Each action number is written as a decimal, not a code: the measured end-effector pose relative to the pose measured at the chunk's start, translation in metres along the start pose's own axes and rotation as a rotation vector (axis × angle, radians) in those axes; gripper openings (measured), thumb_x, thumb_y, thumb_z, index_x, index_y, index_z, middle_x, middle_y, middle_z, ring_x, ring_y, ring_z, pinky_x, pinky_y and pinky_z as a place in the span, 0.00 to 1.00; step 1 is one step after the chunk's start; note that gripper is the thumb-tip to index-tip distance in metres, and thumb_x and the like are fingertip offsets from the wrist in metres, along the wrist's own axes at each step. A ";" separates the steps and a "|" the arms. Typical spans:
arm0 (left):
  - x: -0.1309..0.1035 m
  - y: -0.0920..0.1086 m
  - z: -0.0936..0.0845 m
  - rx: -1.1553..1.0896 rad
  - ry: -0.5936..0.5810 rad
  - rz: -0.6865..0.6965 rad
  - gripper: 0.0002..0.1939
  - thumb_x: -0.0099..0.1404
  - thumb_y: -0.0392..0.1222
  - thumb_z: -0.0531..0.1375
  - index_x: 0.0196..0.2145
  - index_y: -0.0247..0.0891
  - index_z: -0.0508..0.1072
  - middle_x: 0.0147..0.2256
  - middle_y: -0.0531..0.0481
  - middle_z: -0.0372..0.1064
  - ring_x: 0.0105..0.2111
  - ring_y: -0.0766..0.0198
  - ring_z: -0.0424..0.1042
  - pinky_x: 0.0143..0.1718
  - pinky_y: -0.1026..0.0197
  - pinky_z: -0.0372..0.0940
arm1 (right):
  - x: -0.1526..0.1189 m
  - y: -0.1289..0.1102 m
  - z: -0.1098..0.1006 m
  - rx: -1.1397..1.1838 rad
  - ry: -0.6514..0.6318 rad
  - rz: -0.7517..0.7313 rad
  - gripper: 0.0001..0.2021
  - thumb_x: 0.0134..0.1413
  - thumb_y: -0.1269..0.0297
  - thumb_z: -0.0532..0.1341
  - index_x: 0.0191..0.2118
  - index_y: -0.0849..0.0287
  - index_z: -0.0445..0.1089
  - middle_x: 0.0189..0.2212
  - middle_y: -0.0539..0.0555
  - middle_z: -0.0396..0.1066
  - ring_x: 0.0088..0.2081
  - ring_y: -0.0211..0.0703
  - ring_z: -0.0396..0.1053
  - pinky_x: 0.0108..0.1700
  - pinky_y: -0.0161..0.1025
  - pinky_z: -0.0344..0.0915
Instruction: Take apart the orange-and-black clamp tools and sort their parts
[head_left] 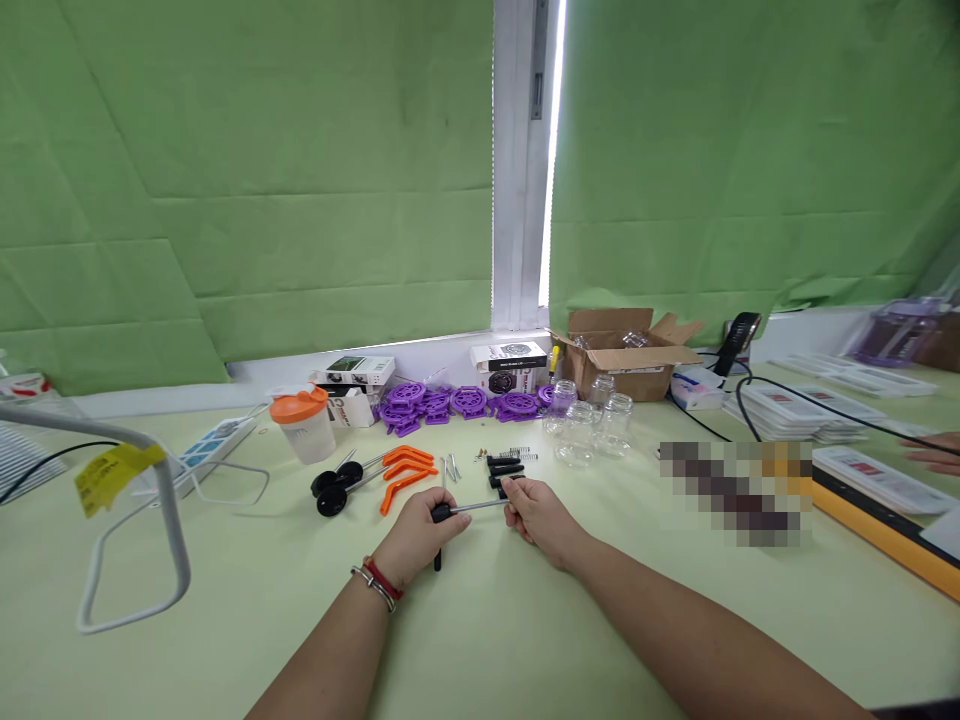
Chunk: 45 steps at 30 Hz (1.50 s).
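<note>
My left hand (421, 535) is closed around the black end piece (441, 513) of a thin metal rod (480, 505). Another dark piece pokes out below that hand. The rod runs level to my right hand (541, 518), whose fingers pinch its far end; its tip is hidden there. Just beyond the right fingers lie several short black handle-like parts (504, 467), with small springs (523, 453) behind them. Orange bent levers (405, 470) lie past my left hand, next to metal rods with round black ends (331, 500). A few small metal pins (453, 467) rest between.
Purple wheel-shaped parts (470, 402), glass jars (577, 430) and an open cardboard box (637, 375) line the back. A shaker cup (304, 425) and grey metal frame (180, 560) stand left. At right are white stacked packs (776, 410), cables and another person's hand (937, 453).
</note>
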<state>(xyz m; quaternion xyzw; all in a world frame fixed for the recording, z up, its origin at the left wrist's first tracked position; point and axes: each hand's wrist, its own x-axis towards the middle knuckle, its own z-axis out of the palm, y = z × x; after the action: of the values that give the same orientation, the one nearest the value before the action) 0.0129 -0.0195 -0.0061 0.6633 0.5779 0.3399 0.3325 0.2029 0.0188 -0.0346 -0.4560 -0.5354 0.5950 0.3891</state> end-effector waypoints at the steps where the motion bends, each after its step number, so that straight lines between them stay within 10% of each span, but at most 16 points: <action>1: 0.000 0.000 0.000 0.003 0.000 0.001 0.13 0.52 0.50 0.60 0.27 0.37 0.66 0.24 0.56 0.58 0.25 0.67 0.56 0.27 0.64 0.54 | 0.000 0.000 0.000 0.000 0.005 0.003 0.21 0.54 0.45 0.52 0.23 0.58 0.56 0.16 0.46 0.62 0.13 0.28 0.48 0.15 0.30 0.43; 25: 0.001 -0.001 -0.001 -0.007 0.028 0.019 0.13 0.52 0.50 0.61 0.26 0.37 0.66 0.25 0.54 0.61 0.26 0.65 0.59 0.28 0.63 0.56 | 0.006 0.012 -0.009 0.011 -0.102 -0.037 0.21 0.54 0.48 0.54 0.22 0.61 0.61 0.20 0.50 0.64 0.18 0.31 0.57 0.17 0.31 0.53; 32: 0.003 -0.002 -0.002 -0.024 0.064 -0.005 0.14 0.51 0.51 0.61 0.26 0.37 0.66 0.25 0.54 0.61 0.27 0.64 0.59 0.29 0.63 0.55 | 0.002 0.008 -0.009 0.097 -0.116 -0.089 0.13 0.50 0.54 0.59 0.35 0.57 0.60 0.24 0.47 0.66 0.20 0.32 0.59 0.16 0.30 0.53; 45: 0.001 -0.001 -0.002 -0.012 0.036 0.001 0.14 0.51 0.51 0.61 0.26 0.37 0.67 0.24 0.54 0.62 0.26 0.65 0.60 0.28 0.63 0.55 | 0.006 0.011 -0.009 -0.004 -0.109 -0.050 0.20 0.54 0.48 0.54 0.23 0.60 0.62 0.17 0.47 0.61 0.16 0.30 0.56 0.17 0.31 0.52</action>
<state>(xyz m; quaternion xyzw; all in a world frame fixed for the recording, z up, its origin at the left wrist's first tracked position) 0.0113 -0.0187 -0.0059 0.6554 0.5812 0.3556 0.3260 0.2106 0.0255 -0.0459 -0.4103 -0.5682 0.6079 0.3732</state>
